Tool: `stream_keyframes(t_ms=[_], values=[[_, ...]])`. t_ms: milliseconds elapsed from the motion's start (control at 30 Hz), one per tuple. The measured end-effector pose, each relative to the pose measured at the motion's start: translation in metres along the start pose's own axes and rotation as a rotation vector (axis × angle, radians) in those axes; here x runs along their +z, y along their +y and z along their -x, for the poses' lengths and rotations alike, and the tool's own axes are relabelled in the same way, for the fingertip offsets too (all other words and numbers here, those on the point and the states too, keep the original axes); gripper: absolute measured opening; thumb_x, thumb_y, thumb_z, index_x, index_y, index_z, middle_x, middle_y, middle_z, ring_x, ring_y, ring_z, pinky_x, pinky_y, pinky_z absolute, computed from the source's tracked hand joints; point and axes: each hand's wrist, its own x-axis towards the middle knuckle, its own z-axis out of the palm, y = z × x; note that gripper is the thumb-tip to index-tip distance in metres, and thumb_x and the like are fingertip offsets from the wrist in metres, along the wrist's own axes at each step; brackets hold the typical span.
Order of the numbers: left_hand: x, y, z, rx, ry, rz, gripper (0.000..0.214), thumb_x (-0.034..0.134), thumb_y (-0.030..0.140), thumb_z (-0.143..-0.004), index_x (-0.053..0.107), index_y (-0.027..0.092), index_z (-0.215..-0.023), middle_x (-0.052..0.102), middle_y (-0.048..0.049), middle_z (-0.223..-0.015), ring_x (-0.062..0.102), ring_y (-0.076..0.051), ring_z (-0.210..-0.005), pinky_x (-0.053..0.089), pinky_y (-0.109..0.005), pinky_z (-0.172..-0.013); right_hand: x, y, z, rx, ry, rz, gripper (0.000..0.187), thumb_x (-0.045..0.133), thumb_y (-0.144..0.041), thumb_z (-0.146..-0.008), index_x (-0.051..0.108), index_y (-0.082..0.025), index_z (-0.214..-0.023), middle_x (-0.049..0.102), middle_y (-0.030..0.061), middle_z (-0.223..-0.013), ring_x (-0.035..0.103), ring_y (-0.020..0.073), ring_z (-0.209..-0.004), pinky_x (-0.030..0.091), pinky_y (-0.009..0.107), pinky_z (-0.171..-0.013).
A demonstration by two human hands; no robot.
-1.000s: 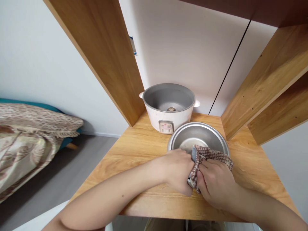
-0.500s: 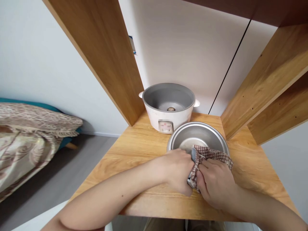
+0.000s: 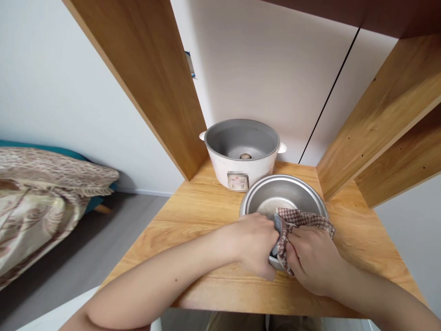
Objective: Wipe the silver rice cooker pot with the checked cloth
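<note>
A round metal inner pot [image 3: 303, 193] with a wide rim rests on the wooden table. My left hand [image 3: 258, 243] is closed over its near-left rim, the fingers curled inside. In my right hand [image 3: 313, 257] I grip a brown-and-white patterned cloth [image 3: 299, 217], which is draped over the near-right rim and partly into the pot. The fingertips of that hand are hidden in the cloth. Right behind the pot stands a white rice cooker body [image 3: 220, 170], its lid off and its grey inside showing a round centre piece.
The wooden table [image 3: 186, 207] is bounded by a post [image 3: 148, 82] on the left and a frame [image 3: 382, 110] on the right. A pale wall panel [image 3: 262, 69] stands behind. At far left is a bed or couch with a patterned cover [image 3: 51, 184].
My right hand and the cloth have slid slightly to the right along the pot's rim, uncovering a bit more of the near rim. My left hand has barely moved.
</note>
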Motion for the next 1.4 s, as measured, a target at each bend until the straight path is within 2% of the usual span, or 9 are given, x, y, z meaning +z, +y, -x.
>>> stream_keyframes(t_ms=[200, 333, 533, 733, 967, 1300, 1400], values=[[0.0, 0.0, 0.001, 0.015, 0.026, 0.037, 0.021, 0.068, 0.042, -0.058, 0.068, 0.023, -0.066, 0.075, -0.0059, -0.07, 0.072, -0.03, -0.065, 0.054, -0.038, -0.055, 0.012, -0.009, 0.001, 0.036, 0.056, -0.008, 0.03, 0.039, -0.023, -0.095, 0.062, -0.019, -0.076, 0.066, 0.0051, -0.075, 0.056, 0.0202, -0.07, 0.032, 0.036, -0.069], [0.0, 0.0, 0.001, 0.001, 0.009, 0.02, 0.024, 0.069, 0.044, -0.058, 0.07, 0.023, -0.068, 0.075, -0.0067, -0.071, 0.072, -0.03, -0.066, 0.055, -0.038, -0.057, 0.004, -0.005, -0.002, 0.008, -0.024, -0.014, 0.032, 0.038, -0.021, -0.096, 0.062, -0.019, -0.075, 0.066, 0.0044, -0.074, 0.056, 0.0189, -0.068, 0.033, 0.035, -0.068], [0.0, 0.0, 0.001, -0.021, -0.018, -0.022, 0.03, 0.07, 0.05, -0.059, 0.07, 0.02, -0.064, 0.074, -0.0096, -0.067, 0.071, -0.03, -0.063, 0.056, -0.039, -0.057, -0.002, 0.001, -0.003, 0.001, -0.034, -0.009, 0.032, 0.039, -0.021, -0.095, 0.062, -0.019, -0.074, 0.066, 0.0043, -0.074, 0.056, 0.0188, -0.066, 0.032, 0.034, -0.067], [0.0, 0.001, 0.001, 0.012, 0.022, 0.031, 0.021, 0.068, 0.042, -0.058, 0.069, 0.023, -0.068, 0.075, -0.0063, -0.072, 0.072, -0.03, -0.066, 0.055, -0.038, -0.057, 0.009, -0.008, 0.0, 0.044, 0.062, -0.009, 0.029, 0.04, -0.022, -0.095, 0.061, -0.019, -0.076, 0.066, 0.0052, -0.076, 0.057, 0.0199, -0.071, 0.032, 0.035, -0.069], [-0.001, 0.001, 0.001, -0.019, -0.011, -0.015, 0.028, 0.07, 0.048, -0.059, 0.071, 0.02, -0.065, 0.074, -0.0098, -0.068, 0.07, -0.03, -0.062, 0.056, -0.04, -0.057, -0.004, -0.001, -0.004, 0.032, -0.071, 0.007, 0.032, 0.038, -0.021, -0.096, 0.063, -0.019, -0.076, 0.068, 0.0046, -0.076, 0.059, 0.02, -0.069, 0.034, 0.036, -0.068], [0.0, 0.001, 0.001, -0.015, -0.024, -0.044, 0.032, 0.07, 0.05, -0.06, 0.074, 0.019, -0.068, 0.075, -0.0112, -0.069, 0.07, -0.03, -0.061, 0.056, -0.04, -0.056, -0.001, -0.001, -0.001, 0.066, -0.073, 0.004, 0.03, 0.037, -0.022, -0.095, 0.061, -0.019, -0.078, 0.067, 0.0059, -0.079, 0.059, 0.0224, -0.074, 0.034, 0.037, -0.071], [-0.001, 0.001, 0.001, -0.025, -0.035, -0.043, 0.032, 0.07, 0.05, -0.059, 0.074, 0.019, -0.068, 0.074, -0.0113, -0.068, 0.07, -0.03, -0.061, 0.056, -0.04, -0.057, -0.002, -0.001, 0.0, 0.086, -0.067, 0.001, 0.025, 0.038, -0.023, -0.094, 0.062, -0.018, -0.088, 0.067, 0.0066, -0.079, 0.059, 0.023, -0.072, 0.033, 0.037, -0.068]])
